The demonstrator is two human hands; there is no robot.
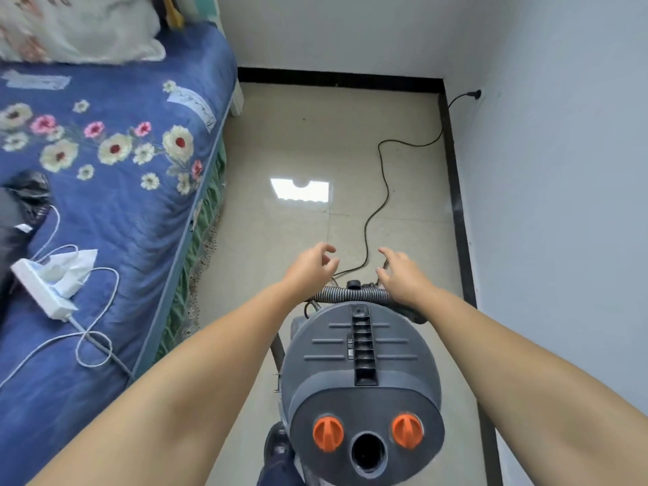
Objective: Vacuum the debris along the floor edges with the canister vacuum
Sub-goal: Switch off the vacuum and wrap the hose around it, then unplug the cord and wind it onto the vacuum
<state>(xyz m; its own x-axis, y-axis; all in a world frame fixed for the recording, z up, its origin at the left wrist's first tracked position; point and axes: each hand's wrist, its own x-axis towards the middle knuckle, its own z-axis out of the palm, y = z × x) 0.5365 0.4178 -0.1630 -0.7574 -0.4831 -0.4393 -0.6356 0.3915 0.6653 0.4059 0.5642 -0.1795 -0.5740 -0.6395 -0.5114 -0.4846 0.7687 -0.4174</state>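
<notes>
Head view: the left hand (pixel 310 264) and right hand (pixel 403 275) reach forward with fingers (pixel 328 248) loosely spread, gripping nothing. Just below the fingers lies the grey ribbed plastic hose (pixel 354 295), draped across the round grey canister vacuum with two orange knobs (pixel 361 377). Beyond the fingers, the thin black power cord (pixel 377 201) trails over the beige tiled floor (pixel 298 135).

Both forearms are bare from the lower frame edge to the wrists; no sleeve, watch, bracelet or glove is visible on either. The left hand (pixel 310 263) and the right hand (pixel 399 271) carry no rings that can be made out. Fingernails are too small and blurred to describe. Below the left forearm, at the bottom edge of the head view, a dark shoe (pixel 277 447) and a section of dark blue trouser leg (pixel 277 473) are partly visible.
</notes>
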